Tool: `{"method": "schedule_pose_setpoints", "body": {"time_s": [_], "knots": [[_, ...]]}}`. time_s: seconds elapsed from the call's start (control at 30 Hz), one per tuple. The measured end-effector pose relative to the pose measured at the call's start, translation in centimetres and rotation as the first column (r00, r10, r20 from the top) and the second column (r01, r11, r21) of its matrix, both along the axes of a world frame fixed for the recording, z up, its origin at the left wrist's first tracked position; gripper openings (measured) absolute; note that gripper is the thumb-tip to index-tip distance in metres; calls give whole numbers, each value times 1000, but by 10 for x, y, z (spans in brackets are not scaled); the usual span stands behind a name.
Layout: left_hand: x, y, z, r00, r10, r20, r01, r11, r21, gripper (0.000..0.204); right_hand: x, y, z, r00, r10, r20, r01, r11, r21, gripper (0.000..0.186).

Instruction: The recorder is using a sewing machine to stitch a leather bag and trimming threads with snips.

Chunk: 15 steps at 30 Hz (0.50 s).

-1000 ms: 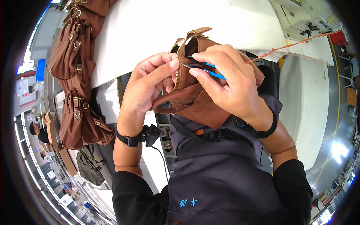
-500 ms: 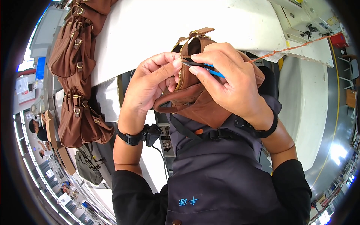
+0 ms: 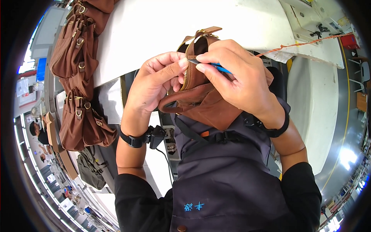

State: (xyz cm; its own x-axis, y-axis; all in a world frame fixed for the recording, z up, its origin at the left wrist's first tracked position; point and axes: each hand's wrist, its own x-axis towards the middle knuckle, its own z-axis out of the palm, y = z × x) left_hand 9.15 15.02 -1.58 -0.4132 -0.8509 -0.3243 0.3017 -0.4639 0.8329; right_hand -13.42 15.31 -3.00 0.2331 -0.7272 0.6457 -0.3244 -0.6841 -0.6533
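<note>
The left hand pinches a brown bag at the table's near edge. The right hand grips blue snips, seemingly touching its zipper.

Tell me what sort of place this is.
Probably a bag workshop or factory floor: several similar bags are lined up on the left, a brown bag is in hand with a blue-handled tool at its zipper, beside a white worktable.
</note>
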Motion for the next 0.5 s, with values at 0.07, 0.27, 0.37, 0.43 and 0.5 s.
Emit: {"method": "schedule_pose_setpoints", "body": {"time_s": [0.07, 0.27, 0.37, 0.43, 0.5], "knots": [[0, 0, 0, 1000, 1, -10, -1, 1000, 2, 16, -3, -1, 2, 998, 4, 57, 0, 997, -71, 18], [0, -2, -2, 1000, -22, 1, 22, 1000, 7, 15, -15, -5, 7, 973, -126, 191, 108, 989, 100, 21], [1, -5, 0, 998, -9, 58, 10, 1000, -20, 16, -20, -6, 8, 973, -177, 146, 157, 978, 138, 23], [1, -7, 3, 992, 27, 122, -19, 998, -67, 16, -26, -7, 9, 970, -209, 128, 187, 968, 166, 25], [0, -10, 6, 987, 50, 150, -35, 995, -98, 18, -32, -7, 11, 965, -255, 62, 239, 951, 195, 30]]}}
